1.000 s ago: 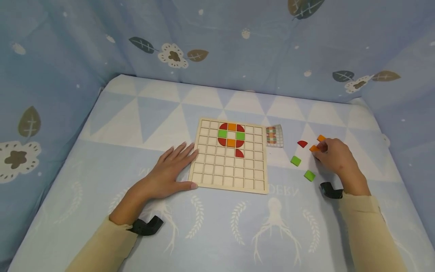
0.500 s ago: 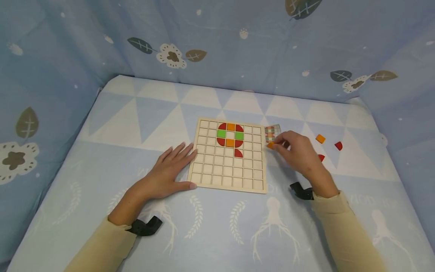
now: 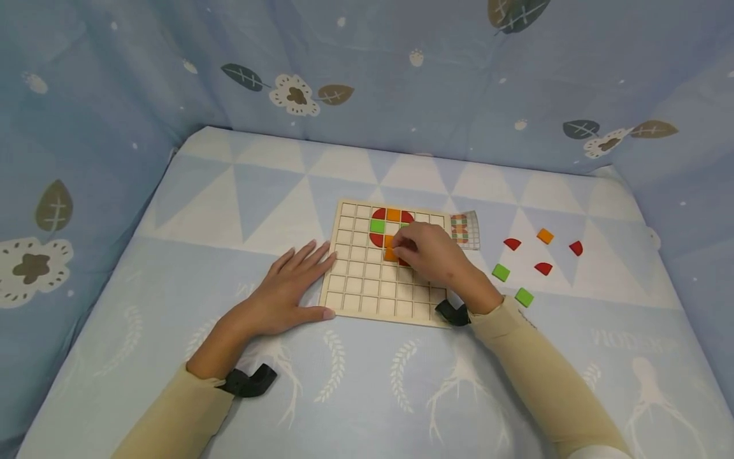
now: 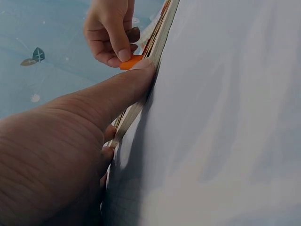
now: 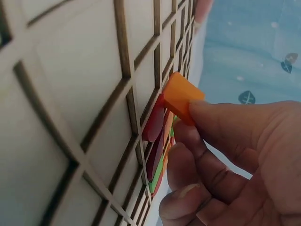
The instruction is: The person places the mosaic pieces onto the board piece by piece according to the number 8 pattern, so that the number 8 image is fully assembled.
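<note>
My right hand point(image 3: 431, 254) pinches an orange square tile point(image 5: 181, 96) between thumb and fingers, over the wooden grid board point(image 3: 361, 288). In the right wrist view the tile is tilted, one corner at the grid beside a red quarter-round tile point(image 5: 154, 121). On the board, red, orange and green tiles form a ring near the top; my right hand covers part of it. My left hand point(image 3: 281, 296) lies with fingers spread at the board's left edge, its fingertips on the frame. The left wrist view shows its thumb point(image 4: 117, 92) against the board's side.
A small printed pattern card point(image 3: 471, 231) lies at the board's right edge. Farther right on the cloth are loose tiles: an orange square point(image 3: 545, 236), green squares point(image 3: 524, 297) and several red quarter-rounds point(image 3: 576, 248). A patterned curtain point(image 3: 413, 95) hangs behind the table.
My right hand has picked up an orange tile from the loose pieces at right and carried it left, past the card, onto the board. My left hand stays in place.
</note>
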Available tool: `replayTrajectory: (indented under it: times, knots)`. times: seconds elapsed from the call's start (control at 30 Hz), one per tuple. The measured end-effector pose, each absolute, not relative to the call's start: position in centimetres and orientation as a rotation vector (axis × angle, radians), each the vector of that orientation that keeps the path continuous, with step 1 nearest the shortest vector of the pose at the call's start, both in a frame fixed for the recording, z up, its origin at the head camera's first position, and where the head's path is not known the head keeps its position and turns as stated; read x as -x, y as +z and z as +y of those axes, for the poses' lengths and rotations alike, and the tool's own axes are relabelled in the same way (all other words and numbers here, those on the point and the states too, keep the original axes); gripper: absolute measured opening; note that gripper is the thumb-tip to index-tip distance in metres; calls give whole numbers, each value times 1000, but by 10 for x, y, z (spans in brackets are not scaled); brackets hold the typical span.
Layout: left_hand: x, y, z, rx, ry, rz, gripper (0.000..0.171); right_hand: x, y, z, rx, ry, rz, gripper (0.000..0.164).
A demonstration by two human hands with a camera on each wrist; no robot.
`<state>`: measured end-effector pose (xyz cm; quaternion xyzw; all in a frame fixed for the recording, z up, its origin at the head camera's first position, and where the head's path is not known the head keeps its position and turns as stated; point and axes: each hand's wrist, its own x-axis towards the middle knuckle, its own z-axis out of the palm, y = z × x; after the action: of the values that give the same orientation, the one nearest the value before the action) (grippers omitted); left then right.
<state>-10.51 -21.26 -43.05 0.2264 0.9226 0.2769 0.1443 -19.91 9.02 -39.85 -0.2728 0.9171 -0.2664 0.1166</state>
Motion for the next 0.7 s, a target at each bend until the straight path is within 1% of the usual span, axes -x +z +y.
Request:
replayTrajectory:
  times: [0.2, 0.47, 0.6, 0.7]
  knots:
    - [106, -432, -212, -653, 785, 2661, 101, 197, -400, 86, 824, -688, 2724, 10]
    - [106, -432, -212, -653, 783, 2663, 101, 190, -398, 81, 841, -580, 2790, 5]
    - [106, -433, -213, -656, 785, 2664, 101, 185, -398, 89, 791, -594, 2803, 4]
    - [106, -433, -213, -660, 788, 2664, 100, 181, -395, 103, 724, -649, 2811, 6]
